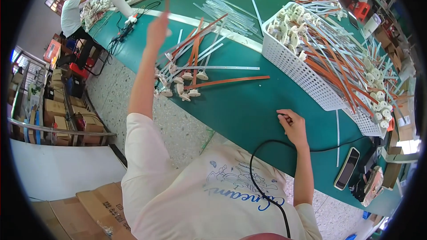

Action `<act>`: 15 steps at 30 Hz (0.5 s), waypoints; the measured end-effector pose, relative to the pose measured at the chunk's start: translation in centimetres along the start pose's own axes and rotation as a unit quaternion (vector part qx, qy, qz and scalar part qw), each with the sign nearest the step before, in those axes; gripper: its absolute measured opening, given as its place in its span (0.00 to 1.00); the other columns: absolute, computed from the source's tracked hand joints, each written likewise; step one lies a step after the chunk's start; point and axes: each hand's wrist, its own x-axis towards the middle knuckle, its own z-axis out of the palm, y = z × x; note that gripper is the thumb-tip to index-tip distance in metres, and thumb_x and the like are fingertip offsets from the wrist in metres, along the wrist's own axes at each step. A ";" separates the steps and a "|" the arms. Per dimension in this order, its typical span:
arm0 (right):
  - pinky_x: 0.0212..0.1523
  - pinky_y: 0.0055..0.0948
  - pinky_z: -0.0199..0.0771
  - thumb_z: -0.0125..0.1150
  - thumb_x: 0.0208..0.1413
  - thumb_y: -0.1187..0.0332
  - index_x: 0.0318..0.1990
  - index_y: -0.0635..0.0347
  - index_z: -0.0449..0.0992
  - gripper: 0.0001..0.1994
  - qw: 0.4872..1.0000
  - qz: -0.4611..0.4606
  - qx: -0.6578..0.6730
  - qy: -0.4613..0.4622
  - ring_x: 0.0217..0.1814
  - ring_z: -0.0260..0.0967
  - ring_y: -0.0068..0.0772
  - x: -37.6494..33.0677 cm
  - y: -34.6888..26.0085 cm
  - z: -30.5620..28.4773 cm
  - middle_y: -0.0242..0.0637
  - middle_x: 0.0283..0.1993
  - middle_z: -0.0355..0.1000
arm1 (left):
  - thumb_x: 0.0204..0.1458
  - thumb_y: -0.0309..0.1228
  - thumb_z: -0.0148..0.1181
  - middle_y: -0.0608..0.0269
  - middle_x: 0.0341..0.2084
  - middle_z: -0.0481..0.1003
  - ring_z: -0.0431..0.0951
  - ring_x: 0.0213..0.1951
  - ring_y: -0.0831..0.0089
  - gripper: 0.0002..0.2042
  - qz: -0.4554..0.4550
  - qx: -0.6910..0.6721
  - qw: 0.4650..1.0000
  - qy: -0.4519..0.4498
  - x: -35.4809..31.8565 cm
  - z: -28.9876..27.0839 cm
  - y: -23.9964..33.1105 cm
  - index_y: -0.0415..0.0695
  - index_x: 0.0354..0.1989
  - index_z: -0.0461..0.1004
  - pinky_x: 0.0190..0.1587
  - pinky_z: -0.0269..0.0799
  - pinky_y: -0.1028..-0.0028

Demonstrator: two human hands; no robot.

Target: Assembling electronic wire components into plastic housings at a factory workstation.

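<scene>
My left hand [156, 33] is raised over the table's left part, blurred by motion. It is closed round an orange strip [167, 2] that points up and away, and a small white piece shows beside the fingers. Below it lies a loose pile of orange and pale strips with white disc-shaped ends [180, 86]. My right hand [293, 126] rests over the green table [231, 106] near its front edge, fingers curled in. A tiny dark spot shows at its fingertips; what they hold, if anything, is too small to name.
A white perforated basket [302, 78] full of such strips stands at the right. Clear strips [231, 15] lie farther back. A phone [347, 169] sits near the right front edge. A black cable [255, 151] crosses my shirt. Other people [73, 15] are at the far side.
</scene>
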 end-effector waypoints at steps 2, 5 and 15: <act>0.12 0.14 0.53 0.54 0.48 0.75 0.34 0.62 0.72 0.06 1.000 0.029 0.005 -0.004 0.15 0.54 0.12 -0.1 -0.1 -0.2 0.28 0.19 0.63 | 0.54 0.34 0.39 0.60 0.17 0.67 0.70 0.19 0.71 0.11 -0.092 -0.116 0.974 0.173 1.6 -3.7 1.5 0.42 0.39 0.65 0.20 0.66 0.75; 0.11 0.13 0.52 0.54 0.48 0.75 0.35 0.61 0.73 0.06 1.000 0.027 0.011 -0.001 0.15 0.54 0.11 -0.2 0.0 0.0 0.27 0.19 0.63 | 0.56 0.37 0.37 0.62 0.15 0.66 0.68 0.17 0.75 0.13 -0.163 -0.309 0.920 0.176 2.4 -8.4 2.2 0.41 0.39 0.64 0.19 0.65 0.78; 0.11 0.13 0.51 0.53 0.48 0.75 0.35 0.61 0.73 0.07 0.999 0.038 0.012 -0.003 0.15 0.53 0.10 -0.1 -0.4 -0.1 0.28 0.19 0.63 | 0.46 0.35 0.52 0.56 0.20 0.69 0.71 0.23 0.65 0.10 -0.020 -0.065 0.963 -0.259 -3.8 -0.2 0.8 0.43 0.34 0.67 0.25 0.66 0.69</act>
